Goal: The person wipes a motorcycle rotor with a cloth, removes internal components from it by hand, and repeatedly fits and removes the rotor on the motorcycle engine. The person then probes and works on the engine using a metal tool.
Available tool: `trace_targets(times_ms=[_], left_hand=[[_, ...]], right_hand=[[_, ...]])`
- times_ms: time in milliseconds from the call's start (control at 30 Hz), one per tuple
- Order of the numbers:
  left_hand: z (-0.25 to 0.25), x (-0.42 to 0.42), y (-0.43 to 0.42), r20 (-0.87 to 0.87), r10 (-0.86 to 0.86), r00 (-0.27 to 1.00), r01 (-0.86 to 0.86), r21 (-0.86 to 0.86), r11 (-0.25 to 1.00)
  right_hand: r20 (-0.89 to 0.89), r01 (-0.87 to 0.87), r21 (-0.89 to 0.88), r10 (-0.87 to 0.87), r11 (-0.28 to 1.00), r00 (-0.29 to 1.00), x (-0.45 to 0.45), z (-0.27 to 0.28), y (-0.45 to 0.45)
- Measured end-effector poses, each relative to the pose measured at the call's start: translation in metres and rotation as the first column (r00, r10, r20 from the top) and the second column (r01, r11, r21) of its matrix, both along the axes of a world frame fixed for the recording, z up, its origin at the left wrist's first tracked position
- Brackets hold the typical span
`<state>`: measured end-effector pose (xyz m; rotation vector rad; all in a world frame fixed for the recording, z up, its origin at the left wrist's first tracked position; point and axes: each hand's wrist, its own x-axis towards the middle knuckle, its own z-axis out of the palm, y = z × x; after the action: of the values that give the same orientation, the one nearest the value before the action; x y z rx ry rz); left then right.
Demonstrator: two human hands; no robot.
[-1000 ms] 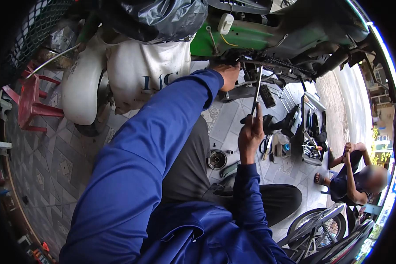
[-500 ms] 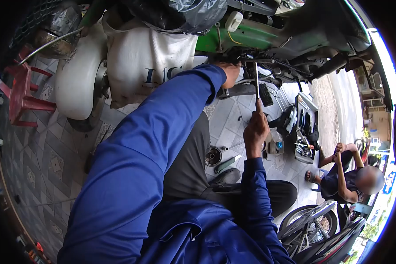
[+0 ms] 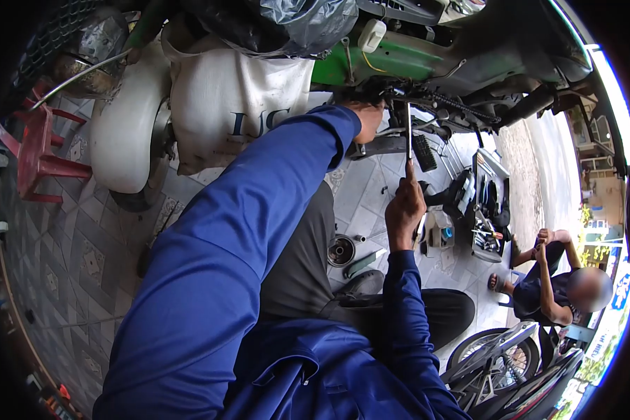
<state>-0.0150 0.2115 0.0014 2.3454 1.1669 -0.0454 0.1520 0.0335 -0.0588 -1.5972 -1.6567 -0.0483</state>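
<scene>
My right hand [image 3: 405, 210] is closed round the lower end of a long metal tool [image 3: 409, 133], its index finger stretched along the shaft. The tool's upper end reaches the dark mechanism under a green vehicle body [image 3: 399, 59], near a chain [image 3: 458, 105]. My left hand [image 3: 366, 120] reaches into the same mechanism, just left of the tool's tip; its fingers are hidden among the dark parts. A black ribbed pedal [image 3: 423, 152] is right of the tool. A white sack [image 3: 238, 105] hangs left of my left hand.
An open toolbox [image 3: 490, 210] lies on the tiled floor at the right, with a seated person [image 3: 549, 280] beyond it. A round metal drum [image 3: 341, 250] lies near my shoe [image 3: 364, 282]. A motorcycle wheel [image 3: 493, 360] is at lower right, a red stool [image 3: 38, 154] at left.
Over the last second the tool has swung from a slant to nearly upright, and my right hand has moved slightly down. My left hand stays at the mechanism. The view has shifted a little.
</scene>
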Motion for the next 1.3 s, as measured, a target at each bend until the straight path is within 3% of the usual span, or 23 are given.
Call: trace_targets(times_ms=[667, 867, 933, 1067, 1233, 1300], left_hand=[[-0.007, -0.002, 0.003, 0.067, 0.019, 0.998, -0.021, 0.037, 0.999], [0.0, 0.005, 0.004, 0.034, 0.005, 0.999, -0.007, 0.043, 0.999], [-0.01, 0.009, 0.011, 0.021, 0.029, 0.999, -0.031, 0.085, 0.996], [0.0, 0.01, 0.007, -0.085, 0.007, 0.996, 0.008, 0.176, 0.984], [0.009, 0.021, 0.007, -0.22, -0.021, 0.975, 0.08, 0.259, 0.963], [0.0, 0.02, 0.011, -0.121, -0.011, 0.993, 0.039, 0.229, 0.973]], right_hand=[[0.002, 0.03, 0.053, -0.031, 0.998, 1.0, 0.002, -0.002, 0.001], [-0.03, 0.077, 0.035, -0.076, 0.996, 0.997, 0.013, 0.049, -0.028], [-0.124, 0.056, 0.054, -0.049, 0.997, 0.991, 0.023, 0.069, -0.042], [-0.083, 0.111, 0.047, -0.107, 0.993, 0.991, 0.046, 0.122, -0.085], [-0.176, 0.235, 0.099, -0.215, 0.967, 0.961, 0.072, 0.153, -0.132], [-0.205, 0.293, 0.102, -0.268, 0.95, 0.941, 0.079, 0.159, -0.144]])
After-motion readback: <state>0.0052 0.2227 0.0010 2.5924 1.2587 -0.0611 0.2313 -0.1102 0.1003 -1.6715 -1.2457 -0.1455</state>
